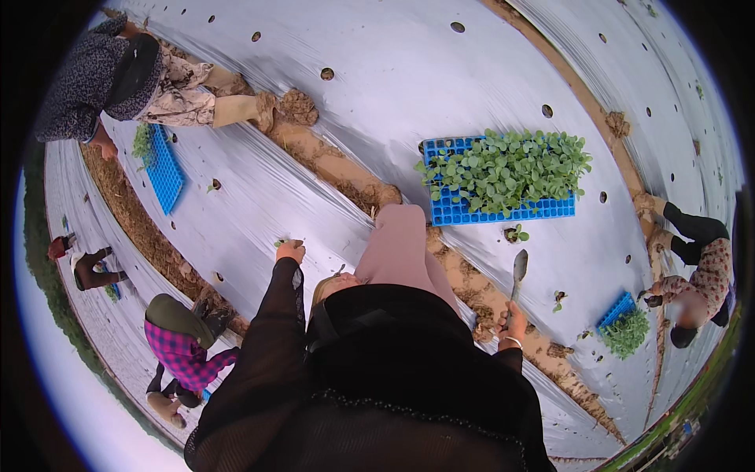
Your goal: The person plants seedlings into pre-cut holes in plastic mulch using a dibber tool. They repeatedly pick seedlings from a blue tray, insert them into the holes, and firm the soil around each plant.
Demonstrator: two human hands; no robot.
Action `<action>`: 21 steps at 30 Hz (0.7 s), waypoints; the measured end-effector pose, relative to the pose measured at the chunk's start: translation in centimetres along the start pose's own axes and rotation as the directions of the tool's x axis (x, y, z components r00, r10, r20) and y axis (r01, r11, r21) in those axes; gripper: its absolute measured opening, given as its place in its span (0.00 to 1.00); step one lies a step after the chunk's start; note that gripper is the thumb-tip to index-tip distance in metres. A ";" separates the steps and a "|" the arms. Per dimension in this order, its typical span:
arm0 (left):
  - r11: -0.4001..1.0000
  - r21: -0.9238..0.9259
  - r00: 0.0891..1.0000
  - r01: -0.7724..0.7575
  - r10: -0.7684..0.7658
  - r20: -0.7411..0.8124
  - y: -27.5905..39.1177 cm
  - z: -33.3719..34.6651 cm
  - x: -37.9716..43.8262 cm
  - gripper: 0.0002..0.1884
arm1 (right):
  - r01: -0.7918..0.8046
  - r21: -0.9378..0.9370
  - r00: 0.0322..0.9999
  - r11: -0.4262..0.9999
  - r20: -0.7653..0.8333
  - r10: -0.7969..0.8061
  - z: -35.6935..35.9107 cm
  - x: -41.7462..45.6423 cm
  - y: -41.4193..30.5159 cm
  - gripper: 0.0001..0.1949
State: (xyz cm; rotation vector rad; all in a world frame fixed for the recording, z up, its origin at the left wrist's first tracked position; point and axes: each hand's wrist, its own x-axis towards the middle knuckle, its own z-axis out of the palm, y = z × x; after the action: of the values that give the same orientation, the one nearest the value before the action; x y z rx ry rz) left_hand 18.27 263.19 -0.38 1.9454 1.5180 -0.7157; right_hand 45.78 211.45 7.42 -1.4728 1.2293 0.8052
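Note:
My right hand (513, 322) grips the handle of a hand trowel (519, 266), its narrow blade pointing away from me over the silver plastic mulch film (389, 76). Beyond the blade, a seedling (518, 234) grows from a hole in the film. Behind that lies a blue plug tray (501, 217) with leafy green seedlings (513, 168) over much of it and bare cells along the near and left sides. On my other side, my left hand (291, 251) is closed, with small green leaves (280, 242) of a seedling at its fingers. The seedling's roots are hidden.
Muddy furrows (330, 159) run between the film-covered beds. A worker (100, 82) bends beside another blue tray (165, 171) at upper left. Another worker (699, 271) bends near a tray (616, 310) at right. A person in a plaid shirt (180, 342) bends at lower left.

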 end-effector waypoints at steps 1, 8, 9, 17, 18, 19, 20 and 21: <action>0.999 -0.019 0.999 0.037 -0.037 -0.033 -1.2 0.8 -0.1 0.17 | 0.027 -0.050 1.000 0.998 0.011 -0.026 0.2 0.0 -0.6 0.13; 0.974 0.027 0.963 0.224 -0.226 0.146 -4.5 7.3 -3.6 0.18 | 0.067 -0.175 0.998 0.982 0.009 -0.066 -0.7 1.5 -3.6 0.14; 0.971 0.012 0.959 0.238 -0.237 0.154 -4.5 7.8 -4.2 0.18 | 0.072 -0.172 0.997 0.982 0.005 -0.072 -0.5 1.6 -3.9 0.14; 0.950 -0.114 0.955 0.291 -0.280 0.101 -5.9 6.6 -6.8 0.16 | 0.139 -0.300 0.990 0.944 0.046 -0.131 3.1 1.9 -5.1 0.10; 0.944 -0.096 0.948 0.315 -0.308 0.085 -5.7 5.4 -7.7 0.14 | 0.156 -0.321 0.987 0.934 0.084 -0.136 3.9 1.7 -5.1 0.09; 0.939 -0.075 0.941 0.335 -0.330 0.074 -5.1 4.2 -8.7 0.13 | 0.173 -0.340 0.983 0.925 0.114 -0.142 4.5 1.5 -5.2 0.09; 0.929 -0.019 0.929 0.369 -0.368 0.034 -4.5 3.0 -9.7 0.13 | 0.206 -0.365 0.975 0.908 0.156 -0.159 5.0 1.3 -5.1 0.09; 0.912 0.037 0.913 0.409 -0.408 -0.017 -4.3 1.9 -10.5 0.12 | 0.237 -0.387 0.964 0.891 0.204 -0.168 5.7 1.4 -4.8 0.10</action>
State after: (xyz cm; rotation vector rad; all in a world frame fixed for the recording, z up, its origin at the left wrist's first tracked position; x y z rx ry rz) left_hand 11.68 255.63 5.32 1.6705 1.9586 -0.9156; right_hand 51.37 216.37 6.00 -1.7955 0.7902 1.0616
